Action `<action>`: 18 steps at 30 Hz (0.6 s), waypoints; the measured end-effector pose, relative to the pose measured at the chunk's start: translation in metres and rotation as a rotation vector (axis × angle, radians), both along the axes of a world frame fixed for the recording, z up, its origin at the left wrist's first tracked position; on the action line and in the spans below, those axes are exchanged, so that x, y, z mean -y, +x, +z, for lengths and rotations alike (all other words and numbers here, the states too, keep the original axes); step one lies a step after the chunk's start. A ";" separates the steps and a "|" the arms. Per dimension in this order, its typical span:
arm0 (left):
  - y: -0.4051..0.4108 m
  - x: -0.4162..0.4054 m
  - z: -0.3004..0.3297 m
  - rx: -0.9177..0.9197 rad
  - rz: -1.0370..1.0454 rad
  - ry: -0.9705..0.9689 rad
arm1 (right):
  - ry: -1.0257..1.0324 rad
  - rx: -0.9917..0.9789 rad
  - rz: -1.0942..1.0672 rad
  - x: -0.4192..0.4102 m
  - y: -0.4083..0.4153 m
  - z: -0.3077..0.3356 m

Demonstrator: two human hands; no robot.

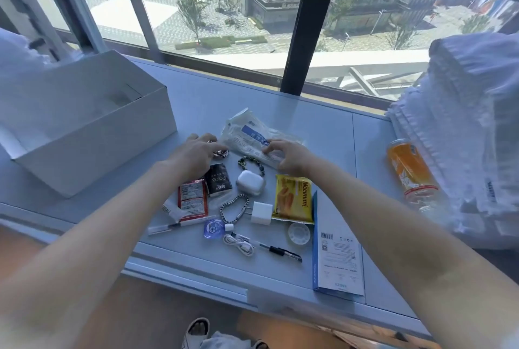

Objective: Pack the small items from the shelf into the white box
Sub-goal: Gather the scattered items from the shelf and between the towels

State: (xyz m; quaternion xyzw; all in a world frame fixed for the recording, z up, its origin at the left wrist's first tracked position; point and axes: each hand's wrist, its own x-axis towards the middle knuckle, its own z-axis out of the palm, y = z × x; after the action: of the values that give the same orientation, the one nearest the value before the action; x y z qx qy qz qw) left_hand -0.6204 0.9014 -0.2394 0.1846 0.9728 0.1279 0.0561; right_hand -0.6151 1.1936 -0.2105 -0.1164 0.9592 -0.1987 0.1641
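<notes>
On the shelf [196, 90], both hands reach in: the left grip [196, 152] curls over a small metallic item [222, 153], the right grip [286, 157] pinches the clear plastic packet [252, 132]. Left of both, the white box [84, 135] stands open.

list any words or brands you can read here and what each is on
"Mccimmi": yellow snack packet
"Face": black sachet
Clear pouch with blue label: print too blurred to read
Red sachet: print too small
White and blue box: barcode and print too small
Orange can: unreadable
</notes>
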 end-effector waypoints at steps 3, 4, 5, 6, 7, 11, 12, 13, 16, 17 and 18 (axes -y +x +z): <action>0.007 0.007 0.001 0.010 0.035 0.133 | -0.024 -0.005 0.007 0.000 0.005 -0.003; 0.009 0.009 0.003 0.006 0.053 0.177 | -0.031 -0.003 0.010 0.002 0.005 -0.003; 0.012 0.010 0.006 -0.002 0.070 0.216 | -0.038 0.002 0.013 0.003 0.006 -0.003; 0.015 0.011 0.009 -0.011 0.085 0.249 | -0.045 0.006 0.015 0.005 0.007 -0.003; 0.018 0.011 0.013 -0.020 0.097 0.279 | -0.052 0.007 0.017 0.006 0.007 -0.003; 0.025 0.008 0.034 -0.041 0.116 0.339 | -0.072 -0.017 0.033 0.008 0.012 -0.001; 0.026 0.005 0.038 -0.040 0.103 0.330 | -0.078 -0.024 0.036 0.008 0.014 0.000; 0.026 0.001 0.043 -0.044 0.083 0.317 | -0.084 -0.033 0.039 0.007 0.015 0.000; 0.024 -0.019 0.053 -0.079 -0.001 0.269 | -0.125 -0.068 0.022 -0.001 0.023 0.001; 0.023 -0.028 0.055 -0.085 -0.036 0.254 | -0.157 -0.080 0.005 -0.005 0.027 0.001; 0.021 -0.038 0.057 -0.087 -0.069 0.245 | -0.183 -0.097 -0.013 -0.011 0.031 0.002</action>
State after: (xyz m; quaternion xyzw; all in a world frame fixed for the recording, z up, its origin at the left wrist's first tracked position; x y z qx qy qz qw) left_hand -0.5999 0.9395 -0.1822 0.2286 0.9446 0.2355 -0.0048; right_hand -0.5841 1.2050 -0.2089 -0.1342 0.9445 -0.2809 0.1049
